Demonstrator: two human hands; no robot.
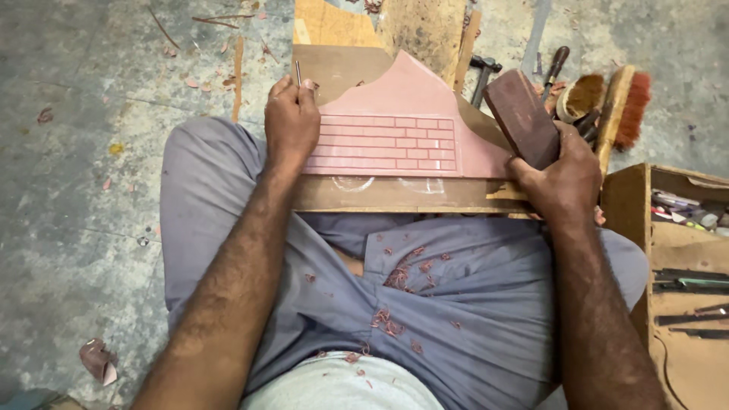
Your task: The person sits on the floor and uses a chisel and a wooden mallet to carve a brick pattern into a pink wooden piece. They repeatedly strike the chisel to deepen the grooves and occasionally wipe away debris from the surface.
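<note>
Floor point(76, 190) of grey, rough concrete lies all around the pink sheet point(410, 129), with small scraps on it. Legs in grey-blue cloth point(456, 304) sit just below the pink sheet, and pink curls of shavings lie on the cloth. Under the pink sheet is a brown board point(395, 196), resting on the lap. The pink sheet has a pointed top and a pattern of little bricks cut into it.

To the right of the pink sheet stands a wooden box point(630, 205) with dark tools inside. Above the box, also right of the pink sheet, lies a brush point(626, 106) with red bristles.

The right hand point(562, 178) is at the right edge of the pink sheet, fingers wrapped tight around a dark brown wooden block point(520, 114) that tilts up. The left hand point(291, 121) presses on the left edge of the pink sheet, fingers closed and pinching a thin metal tool point(298, 72) that stands up.
</note>
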